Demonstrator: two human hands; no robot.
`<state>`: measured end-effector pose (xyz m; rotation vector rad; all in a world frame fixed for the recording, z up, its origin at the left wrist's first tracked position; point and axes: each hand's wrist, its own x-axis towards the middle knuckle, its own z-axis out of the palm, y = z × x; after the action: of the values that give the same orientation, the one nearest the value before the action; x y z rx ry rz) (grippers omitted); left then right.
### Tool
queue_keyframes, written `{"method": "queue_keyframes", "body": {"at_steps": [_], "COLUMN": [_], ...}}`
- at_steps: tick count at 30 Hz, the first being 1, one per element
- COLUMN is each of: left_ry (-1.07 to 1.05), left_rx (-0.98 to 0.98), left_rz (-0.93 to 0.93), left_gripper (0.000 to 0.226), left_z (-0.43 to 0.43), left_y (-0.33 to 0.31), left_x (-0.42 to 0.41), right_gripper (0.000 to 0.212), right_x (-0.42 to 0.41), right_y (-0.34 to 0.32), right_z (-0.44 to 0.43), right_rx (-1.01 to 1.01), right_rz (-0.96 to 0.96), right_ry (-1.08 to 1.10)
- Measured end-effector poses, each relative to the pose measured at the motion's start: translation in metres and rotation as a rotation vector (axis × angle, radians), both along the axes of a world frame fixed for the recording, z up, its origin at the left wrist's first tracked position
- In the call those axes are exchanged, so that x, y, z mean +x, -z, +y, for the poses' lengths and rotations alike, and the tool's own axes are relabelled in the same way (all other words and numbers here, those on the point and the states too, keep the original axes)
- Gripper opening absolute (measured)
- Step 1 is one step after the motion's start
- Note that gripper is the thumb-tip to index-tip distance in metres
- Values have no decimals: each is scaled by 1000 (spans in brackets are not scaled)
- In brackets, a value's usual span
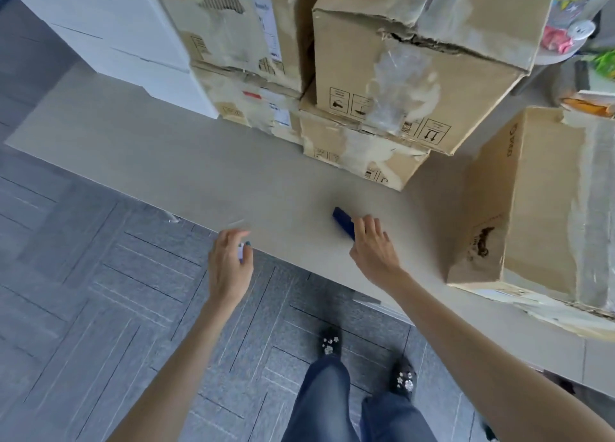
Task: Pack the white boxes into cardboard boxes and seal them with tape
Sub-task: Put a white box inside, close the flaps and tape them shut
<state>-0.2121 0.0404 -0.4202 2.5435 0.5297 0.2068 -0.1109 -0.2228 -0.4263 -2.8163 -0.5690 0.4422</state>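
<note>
Shoes [403,376]: At 6 o'clock I stood on the grey carpet [83,275], close to the table's near edge so both arms could reach over it.
Left hand [229,265]: At 7 o'clock it hung over that edge, narrow, with the fingers loosely curled. A small pale speck showed at the fingertips, and I could not tell whether I held anything.
Right hand [374,247]: At 5 o'clock, just past the edge, my fingers were curled round the near end of the blue tool [342,221], gripping it against the tabletop.
Blue tool: It was flat and dark, and its far end stuck out beyond my fingers toward 11 o'clock. It was too blurred to name; I judged it a cutter for tape.
Table [166,162]: A pale top with a bare stretch ran in front of me, which I judged was working room.
Side box [532,202]: At 3 o'clock it was shut, with clear tape down its right face and its print turned sideways.
Middle stack [416,75]: At 1 o'clock were two cardboard boxes, the upper overhanging the lower, with a torn top edge and crumpled tape on its front.
Left stack [239,42]: At 12 o'clock were two more, just beside the middle stack, pushed back out of the way.
Cabinet [116,25]: It was white and stood at 11 o'clock behind the table.
White boxes: None were in view, and I could not tell whether they were already packed.
Tape roll: I saw none.
</note>
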Motion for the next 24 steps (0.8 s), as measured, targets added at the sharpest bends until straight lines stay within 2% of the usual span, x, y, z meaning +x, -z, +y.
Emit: {"method": "queue_keyframes", "body": {"at_steps": [4,7,10,13,18,24], "left_ry": [-240,-375,-426,-383,-363,-354], "left_rx": [-82,-159,-387,-610,-686,-568], "left_rz": [11,125,222,253,198,182], "left_gripper": [19,33,41,31,24,12], "left_z": [21,37,54,66,75,81], "left_y": [9,19,31,37,41,36], "left_x": [-4,-1,7,15,18,17], "right_gripper": [34,29,28,27,27,27], "right_x": [-4,-6,-5,-4,0,10], "right_y": [-6,-11,-11,-9,-4,0], "right_z": [36,64,89,106,130,149], "right_rx": [201,256,281,276,303,352], "right_rz": [89,151,188,239,298,365], "right_ry": [20,-23,-27,-11,51,153]}}
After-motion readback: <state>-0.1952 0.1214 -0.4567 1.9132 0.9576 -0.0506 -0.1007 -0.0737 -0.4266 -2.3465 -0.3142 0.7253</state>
